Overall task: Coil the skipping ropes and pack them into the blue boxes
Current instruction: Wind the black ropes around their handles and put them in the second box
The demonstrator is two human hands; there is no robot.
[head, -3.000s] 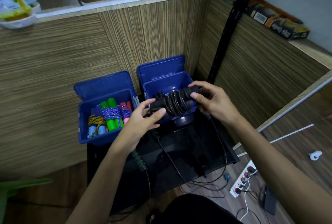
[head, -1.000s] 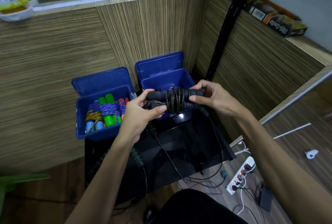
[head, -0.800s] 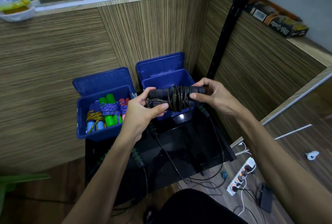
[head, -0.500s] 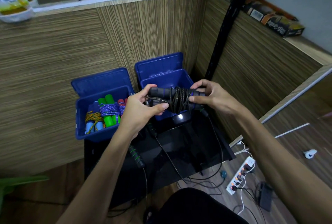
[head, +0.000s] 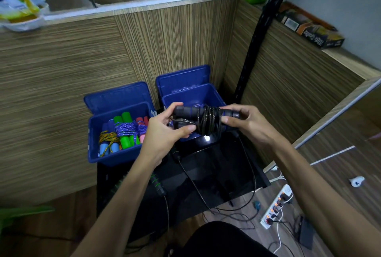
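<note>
Holding a coiled black rope [head: 203,120] over the right box [head: 214,96], the person has one more bundle near packing. Only the head view is given. The left hand [head: 165,133] grips the rope's left end, thumb across the lower handle and fingers curled over the upper one. The right hand [head: 245,121] closes on the right end of the handles, thumb pressed beside the wound cord. Both handles lie side by side, with the cord wrapped many times around their middle. The bundle hangs just above the front rim of the right box, not yet inside it.

Judged from this view, the task is partly done. The left box [head: 92,133] already holds several coiled ropes: a green-handled one [head: 125,130] bound in purple cord, a blue-handled one [head: 107,145] bound in orange and yellow cord, and a pink-handled one [head: 142,130], partly hidden by the left hand. Its lid stands open against the wooden panel behind. The right box, lid also open, shows bare blue walls; its floor is hidden by the hands, so its contents cannot be told.

Work remains. A green-banded handle [head: 156,183] lies on the black table [head: 216,174] under the left forearm, with thin black cord trailing across the table and off its near edge. At least one loose rope is therefore left to coil. A power strip [head: 276,205] lies on the floor at right.
</note>
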